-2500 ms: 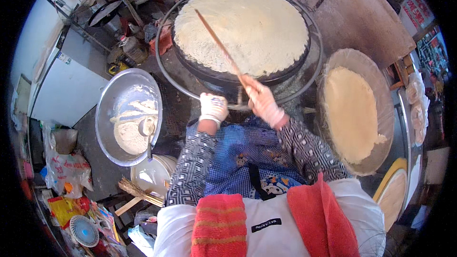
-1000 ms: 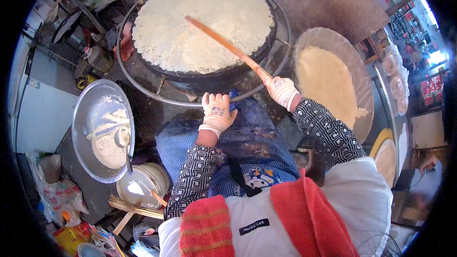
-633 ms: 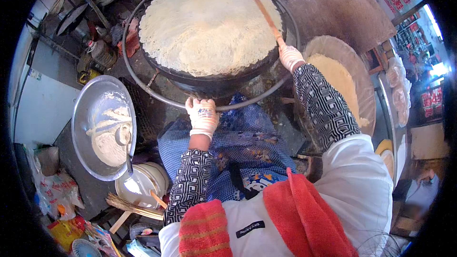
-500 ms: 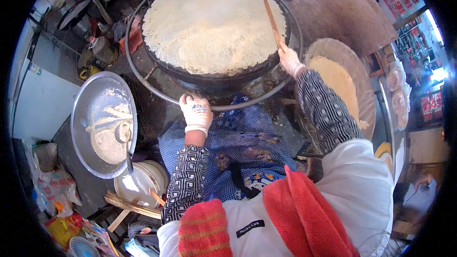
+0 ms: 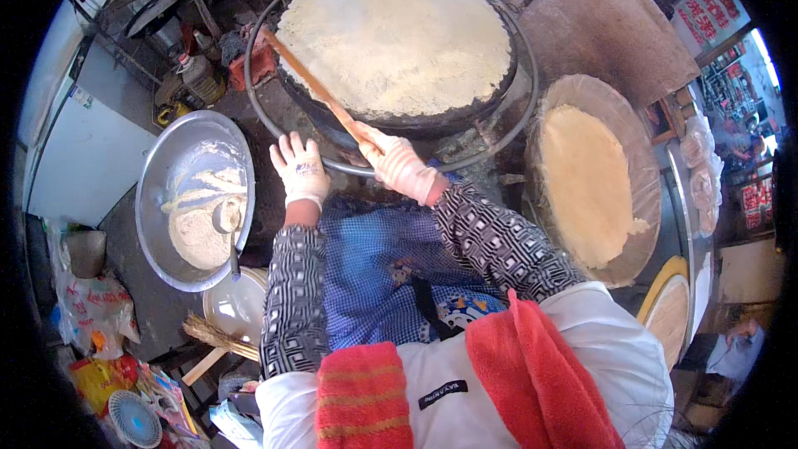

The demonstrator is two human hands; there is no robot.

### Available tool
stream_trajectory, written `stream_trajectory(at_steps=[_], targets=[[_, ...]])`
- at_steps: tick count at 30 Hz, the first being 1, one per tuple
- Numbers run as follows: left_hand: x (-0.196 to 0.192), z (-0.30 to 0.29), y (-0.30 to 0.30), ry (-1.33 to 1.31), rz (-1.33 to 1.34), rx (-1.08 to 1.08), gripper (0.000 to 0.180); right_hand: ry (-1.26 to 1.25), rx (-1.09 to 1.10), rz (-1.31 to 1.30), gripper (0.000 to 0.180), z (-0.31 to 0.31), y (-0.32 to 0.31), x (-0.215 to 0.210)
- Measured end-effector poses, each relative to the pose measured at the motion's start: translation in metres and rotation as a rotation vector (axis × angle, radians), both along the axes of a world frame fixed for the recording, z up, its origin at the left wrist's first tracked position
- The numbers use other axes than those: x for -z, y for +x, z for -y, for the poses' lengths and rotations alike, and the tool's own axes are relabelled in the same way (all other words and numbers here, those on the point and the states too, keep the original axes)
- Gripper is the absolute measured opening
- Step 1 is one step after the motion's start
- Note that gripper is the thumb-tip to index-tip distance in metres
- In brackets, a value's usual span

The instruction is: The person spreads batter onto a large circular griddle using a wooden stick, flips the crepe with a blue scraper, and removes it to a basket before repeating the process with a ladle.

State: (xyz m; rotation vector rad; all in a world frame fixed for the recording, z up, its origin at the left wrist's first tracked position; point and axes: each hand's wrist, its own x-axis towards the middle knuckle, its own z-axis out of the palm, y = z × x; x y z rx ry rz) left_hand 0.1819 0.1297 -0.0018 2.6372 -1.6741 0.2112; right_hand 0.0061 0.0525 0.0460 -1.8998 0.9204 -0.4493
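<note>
My gloved right hand (image 5: 397,165) is closed round the handle of a long, flat wooden spreader (image 5: 309,76). The spreader slants up and left past the near-left edge of a round griddle (image 5: 399,123). A pale, thin layer of batter (image 5: 395,37) covers nearly the whole griddle top. A metal ring (image 5: 529,116) runs round the griddle. At its near left side my gloved left hand (image 5: 301,176) holds nothing, with fingers spread over the ring; whether they press on it I cannot tell.
On the left a steel basin (image 5: 152,208) holds batter (image 5: 189,237) and a ladle (image 5: 227,218). Below it are a white bucket (image 5: 235,308) and a straw brush (image 5: 218,337). A stack of pale flatbreads (image 5: 586,183) lies in a lined round tray (image 5: 644,183) on the right.
My right hand has swung the spreader from the griddle's right side across to its near left. My left hand has moved left and its fingers have spread. The view has shifted slightly.
</note>
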Motion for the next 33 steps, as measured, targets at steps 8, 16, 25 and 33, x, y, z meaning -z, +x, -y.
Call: stream_trajectory(at_steps=[8,16,25,33], targets=[[0.024,-0.006,-0.096,-0.140,-0.077,0.401,0.049,-0.669,-0.154,-0.809,0.061,0.093,-0.134,0.014],[0.016,0.035,-0.077,0.203,-0.007,0.219,0.017,0.013,0.551,0.072,0.033,0.141,-0.238,0.119],[-0.004,0.031,-0.027,0.324,0.020,0.121,0.027,-0.214,0.054,0.311,0.037,-0.040,-0.059,0.079],[0.004,0.001,-0.010,-0.211,0.145,-0.025,0.062,-0.540,-0.148,-0.532,0.060,0.002,-0.114,0.001]])
